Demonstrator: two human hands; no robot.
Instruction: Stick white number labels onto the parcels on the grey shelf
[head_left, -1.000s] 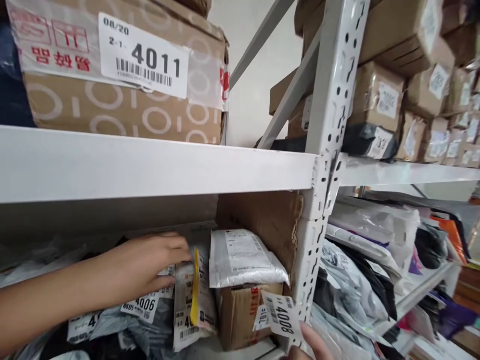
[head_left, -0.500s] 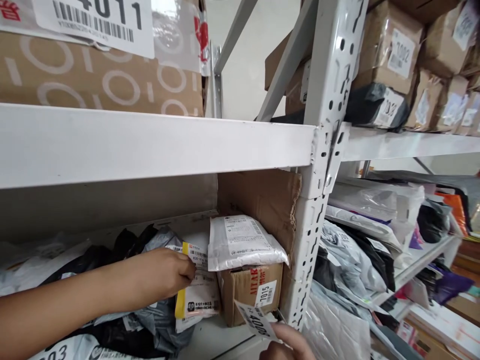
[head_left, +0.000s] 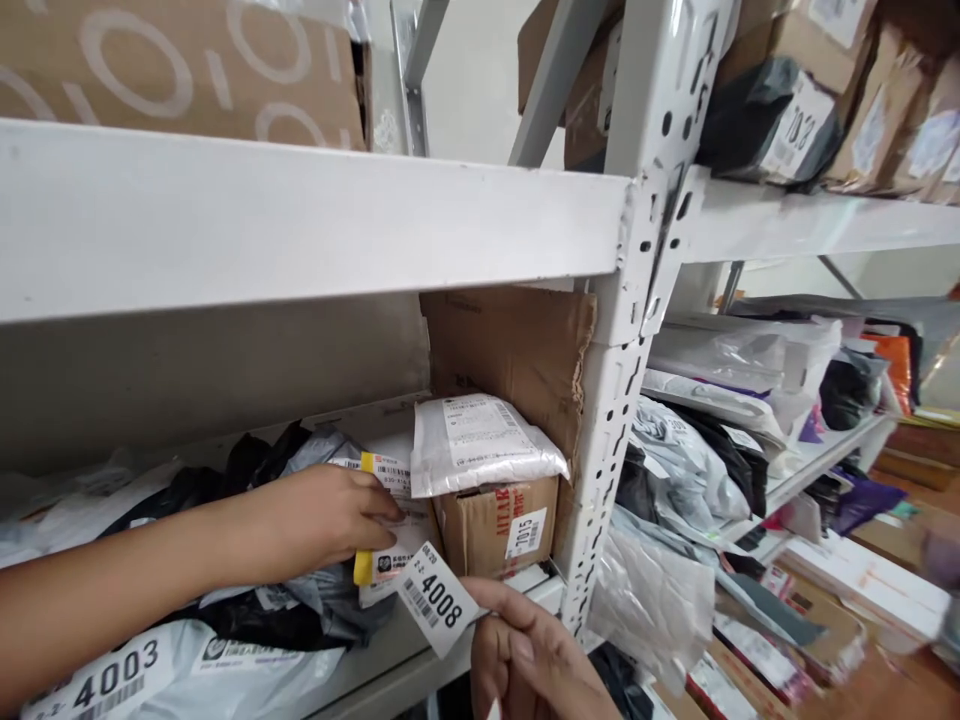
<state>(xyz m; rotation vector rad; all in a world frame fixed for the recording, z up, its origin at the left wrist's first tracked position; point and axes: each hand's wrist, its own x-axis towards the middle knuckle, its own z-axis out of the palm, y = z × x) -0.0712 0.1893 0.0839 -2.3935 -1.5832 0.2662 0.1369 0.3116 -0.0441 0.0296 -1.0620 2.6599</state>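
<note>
My left hand (head_left: 330, 515) reaches into the lower shelf and its fingers pinch a white parcel with a yellow stripe (head_left: 390, 530), holding it upright against a brown box marked 7015 (head_left: 499, 525). A white poly mailer (head_left: 480, 440) lies on top of that box. In front of the shelf edge, my right hand (head_left: 529, 655) grips a white barcode sticker numbered 4008 (head_left: 436, 598) by its corner, close to the striped parcel.
A perforated white shelf post (head_left: 622, 340) stands right of the box. The upper shelf board (head_left: 300, 220) carries a large printed carton (head_left: 180, 70). A bag labelled 4003 (head_left: 112, 675) lies at lower left. More bags and boxes fill the shelves on the right (head_left: 750, 400).
The view has tilted down. My right hand has lifted the 4008 sticker up and left towards the striped parcel, which my left hand keeps holding upright.
</note>
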